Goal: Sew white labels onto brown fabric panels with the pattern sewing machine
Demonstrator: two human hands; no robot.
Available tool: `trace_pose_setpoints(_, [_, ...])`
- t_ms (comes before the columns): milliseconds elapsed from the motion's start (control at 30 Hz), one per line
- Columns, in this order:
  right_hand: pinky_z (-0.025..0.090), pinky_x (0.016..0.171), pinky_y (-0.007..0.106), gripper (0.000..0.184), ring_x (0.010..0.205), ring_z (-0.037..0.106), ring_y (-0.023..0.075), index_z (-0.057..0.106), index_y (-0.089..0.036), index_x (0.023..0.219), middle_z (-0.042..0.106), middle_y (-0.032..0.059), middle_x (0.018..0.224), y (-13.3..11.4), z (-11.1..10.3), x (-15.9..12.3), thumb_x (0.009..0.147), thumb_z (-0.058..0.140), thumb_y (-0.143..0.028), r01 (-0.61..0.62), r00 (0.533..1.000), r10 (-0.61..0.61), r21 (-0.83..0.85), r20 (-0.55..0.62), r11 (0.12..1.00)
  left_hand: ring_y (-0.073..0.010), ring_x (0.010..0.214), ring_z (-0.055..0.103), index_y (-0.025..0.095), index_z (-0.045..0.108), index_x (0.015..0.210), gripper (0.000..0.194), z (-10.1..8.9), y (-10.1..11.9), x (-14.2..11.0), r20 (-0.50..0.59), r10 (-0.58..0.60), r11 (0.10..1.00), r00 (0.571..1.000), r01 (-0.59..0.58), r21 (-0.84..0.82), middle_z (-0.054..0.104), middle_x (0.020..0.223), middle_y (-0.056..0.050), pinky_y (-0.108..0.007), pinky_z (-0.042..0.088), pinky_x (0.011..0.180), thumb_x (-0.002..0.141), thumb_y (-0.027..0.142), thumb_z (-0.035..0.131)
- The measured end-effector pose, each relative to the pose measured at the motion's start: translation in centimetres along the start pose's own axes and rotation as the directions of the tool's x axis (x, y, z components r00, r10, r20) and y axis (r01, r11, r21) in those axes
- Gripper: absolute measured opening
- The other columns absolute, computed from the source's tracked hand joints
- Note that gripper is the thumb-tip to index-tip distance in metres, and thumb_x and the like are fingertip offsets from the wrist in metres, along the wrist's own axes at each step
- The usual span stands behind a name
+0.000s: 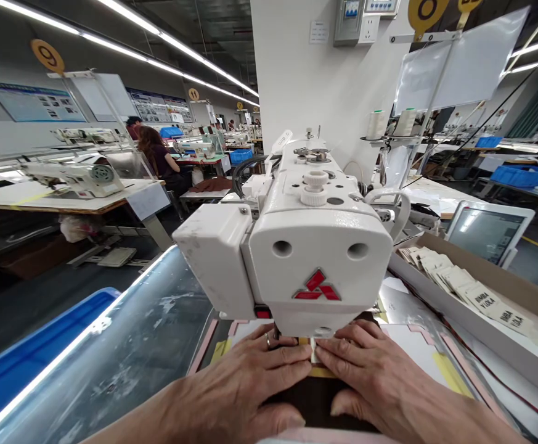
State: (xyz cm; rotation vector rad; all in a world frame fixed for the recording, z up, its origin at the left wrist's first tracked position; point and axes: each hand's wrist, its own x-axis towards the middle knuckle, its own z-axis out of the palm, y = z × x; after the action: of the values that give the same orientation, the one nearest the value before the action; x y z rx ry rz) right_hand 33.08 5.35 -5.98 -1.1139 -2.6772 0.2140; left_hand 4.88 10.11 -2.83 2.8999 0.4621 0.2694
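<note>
A white sewing machine (305, 246) with a red three-diamond logo stands right in front of me. Both my hands lie under its head on a dark brown fabric piece (315, 401). My left hand (245, 382), with a ring on one finger, and my right hand (374, 376) press their fingertips together on a small white label (313, 351) lying on a yellow strip. The fingers of both hands are close together and flat on the work. The needle area is hidden behind the machine head.
A cardboard tray (481, 271) with several stacked woven labels (463, 283) runs along the right. A tablet screen (488, 231) stands behind it. A blue bin (32, 351) sits at the lower left beside a clear plastic sheet (134, 345). Other people sit at machines far left.
</note>
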Motion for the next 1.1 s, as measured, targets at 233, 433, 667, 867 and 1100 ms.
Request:
trace_pose_setpoints(233, [0.04, 0.104, 0.043, 0.061, 0.119, 0.059, 0.027, 0.058, -0.021, 0.145, 0.065, -0.0008, 0.144, -0.2, -0.8, 0.4, 0.105, 0.046, -0.066, 0.009, 0.999, -0.008, -0.041, 0.033, 0.999, -0.031, 0.12, 0.069, 0.019, 0.063, 0.137, 0.043, 0.7, -1.3, -1.3, -0.032, -0.025, 0.997, 0.999, 0.027, 0.067, 0.065, 0.144, -0.006, -0.046, 0.046, 0.114, 0.098, 0.035, 0.07])
trace_pose_setpoints(433, [0.043, 0.099, 0.043, 0.058, 0.112, 0.064, 0.0262, 0.063, -0.019, 0.139, 0.07, -0.0002, 0.136, -0.1, -0.8, 0.7, 0.106, 0.049, -0.064, 0.066, 0.994, -0.078, -0.149, -0.074, 0.987, -0.0297, 0.117, 0.07, 0.02, 0.066, 0.131, 0.036, 0.7, -1.3, -1.2, -0.107, -0.004, 0.997, 0.994, 0.013, 0.082, 0.069, 0.139, -0.004, -0.043, 0.048, 0.11, 0.099, 0.036, 0.068])
trace_pose_setpoints(667, [0.045, 0.098, 0.04, 0.055, 0.111, 0.066, 0.0237, 0.066, -0.02, 0.136, 0.071, -0.0027, 0.134, -0.4, -0.8, 0.7, 0.106, 0.05, -0.063, 0.087, 0.985, -0.115, -0.208, -0.128, 0.974, -0.0324, 0.118, 0.069, 0.022, 0.066, 0.133, 0.042, 0.7, -1.3, -1.1, -0.042, -0.033, 0.993, 0.999, 0.038, 0.111, 0.065, 0.144, -0.001, -0.045, 0.053, 0.1, 0.095, 0.037, 0.073])
trace_pose_setpoints(867, [0.046, 0.099, 0.042, 0.057, 0.112, 0.065, 0.0258, 0.066, -0.019, 0.136, 0.07, -0.0014, 0.136, -0.3, -0.8, 0.8, 0.106, 0.049, -0.064, 0.08, 0.99, -0.103, -0.206, -0.101, 0.975, -0.0282, 0.122, 0.068, 0.022, 0.065, 0.133, 0.036, 0.8, -1.4, -1.1, -0.069, -0.016, 0.996, 0.998, 0.022, 0.085, 0.065, 0.145, -0.001, -0.041, 0.048, 0.11, 0.101, 0.038, 0.065])
trace_pose_setpoints(1100, [0.049, 0.096, 0.04, 0.055, 0.109, 0.067, 0.0241, 0.067, -0.02, 0.135, 0.072, -0.0017, 0.132, -0.5, -1.1, 0.8, 0.105, 0.051, -0.063, 0.065, 0.989, -0.09, -0.206, -0.115, 0.976, -0.0281, 0.116, 0.071, 0.023, 0.068, 0.13, 0.034, 0.5, -1.2, -1.1, -0.102, -0.002, 0.996, 0.995, 0.011, 0.085, 0.068, 0.14, -0.001, -0.041, 0.05, 0.105, 0.101, 0.039, 0.065])
